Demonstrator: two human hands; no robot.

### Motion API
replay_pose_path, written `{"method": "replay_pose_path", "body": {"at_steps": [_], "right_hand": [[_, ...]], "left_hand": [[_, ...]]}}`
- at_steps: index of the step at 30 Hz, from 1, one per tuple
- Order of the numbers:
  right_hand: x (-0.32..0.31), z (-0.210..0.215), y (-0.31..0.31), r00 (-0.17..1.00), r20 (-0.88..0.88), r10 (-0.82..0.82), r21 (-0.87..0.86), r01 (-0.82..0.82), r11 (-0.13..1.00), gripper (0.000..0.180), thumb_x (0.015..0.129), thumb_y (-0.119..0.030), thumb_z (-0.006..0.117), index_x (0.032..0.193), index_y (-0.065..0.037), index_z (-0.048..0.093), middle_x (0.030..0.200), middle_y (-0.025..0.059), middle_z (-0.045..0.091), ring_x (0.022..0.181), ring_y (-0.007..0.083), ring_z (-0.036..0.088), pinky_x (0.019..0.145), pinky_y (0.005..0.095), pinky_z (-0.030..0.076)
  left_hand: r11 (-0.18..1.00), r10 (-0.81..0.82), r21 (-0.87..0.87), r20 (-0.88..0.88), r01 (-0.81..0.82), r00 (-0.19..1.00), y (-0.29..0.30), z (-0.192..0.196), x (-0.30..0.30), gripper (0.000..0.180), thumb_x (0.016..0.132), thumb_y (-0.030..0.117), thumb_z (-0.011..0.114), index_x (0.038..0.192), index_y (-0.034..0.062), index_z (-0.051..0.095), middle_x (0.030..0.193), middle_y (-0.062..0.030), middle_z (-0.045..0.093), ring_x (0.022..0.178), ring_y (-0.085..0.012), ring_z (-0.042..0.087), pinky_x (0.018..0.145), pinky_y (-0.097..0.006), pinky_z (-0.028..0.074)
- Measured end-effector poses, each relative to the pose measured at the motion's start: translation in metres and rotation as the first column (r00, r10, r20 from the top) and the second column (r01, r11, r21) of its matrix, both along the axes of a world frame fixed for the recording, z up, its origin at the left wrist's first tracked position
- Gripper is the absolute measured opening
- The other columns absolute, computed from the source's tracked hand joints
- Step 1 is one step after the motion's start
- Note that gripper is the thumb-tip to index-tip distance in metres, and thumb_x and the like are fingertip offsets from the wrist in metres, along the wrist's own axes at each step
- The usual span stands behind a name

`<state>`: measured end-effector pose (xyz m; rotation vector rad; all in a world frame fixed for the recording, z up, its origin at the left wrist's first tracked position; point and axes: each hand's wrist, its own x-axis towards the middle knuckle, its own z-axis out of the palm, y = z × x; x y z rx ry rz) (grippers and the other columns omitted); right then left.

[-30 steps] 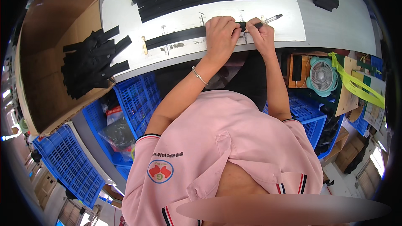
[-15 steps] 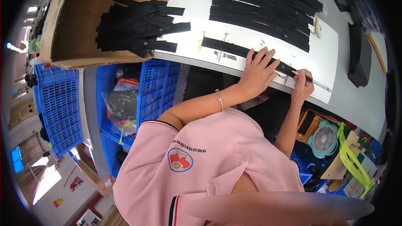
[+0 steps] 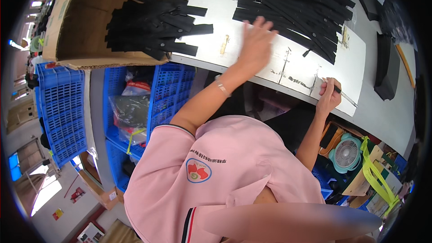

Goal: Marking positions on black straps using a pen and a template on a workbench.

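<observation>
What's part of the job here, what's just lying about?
Apparently in use:
pen, in right hand
white board
black strips, near left hand
cardboard box holding more strips

Apparently just lying about:
turquoise fan
blue crate, far left
yellow-green ribbon

Your left hand [image 3: 257, 48] motion-blurred; board [image 3: 302, 66] before you glaring white; lower-left patch [image 3: 46, 194] blown out; fisheye corners black.
</observation>
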<state>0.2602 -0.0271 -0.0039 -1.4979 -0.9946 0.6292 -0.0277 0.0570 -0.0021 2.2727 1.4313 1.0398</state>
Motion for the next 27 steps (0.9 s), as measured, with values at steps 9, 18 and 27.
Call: {"method": "replay_pose_path", "body": {"at_steps": [9, 18, 27], "right_hand": [[0.003, -0.002, -0.002, 0.999, 0.051, -0.009, -0.020, 0.010, 1.000, 0.020, 0.103, -0.020, 0.063, 0.103, -0.001, 0.069, 0.075, 0.0003, 0.061, 0.060, 0.0037, 0.048, 0.054, 0.0200, 0.037], [-0.002, -0.004, 0.002, 0.998, 0.061, 0.002, -0.023, 0.000, 1.000, 0.017, 0.103, -0.017, 0.063, 0.104, -0.001, 0.069, 0.076, 0.0003, 0.063, 0.060, 0.0030, 0.049, 0.054, 0.0193, 0.038], [-0.004, 0.005, 0.000, 0.999, 0.042, -0.007, -0.019, 0.007, 1.000, 0.019, 0.101, -0.018, 0.066, 0.098, 0.000, 0.070, 0.075, 0.0013, 0.065, 0.069, 0.0053, 0.057, 0.063, 0.0213, 0.045]], "left_hand": [[0.859, 0.511, 0.225, -0.312, -0.460, 0.801, -0.007, -0.008, -0.167, 0.020, 0.088, 0.005, 0.065, 0.106, 0.0091, 0.074, 0.136, -0.0105, 0.063, 0.142, -0.0376, 0.043, 0.121, -0.063, 0.017], [0.921, 0.388, 0.115, -0.312, -0.371, 0.867, -0.004, -0.014, -0.121, 0.029, 0.093, 0.010, 0.065, 0.122, 0.0097, 0.070, 0.141, -0.0126, 0.061, 0.144, -0.0368, 0.042, 0.122, -0.064, 0.013], [0.897, 0.442, 0.126, -0.231, -0.423, 0.867, -0.006, -0.008, -0.175, 0.026, 0.089, 0.027, 0.077, 0.107, 0.0091, 0.074, 0.136, -0.0120, 0.065, 0.144, -0.0380, 0.042, 0.121, -0.061, 0.016]]}}
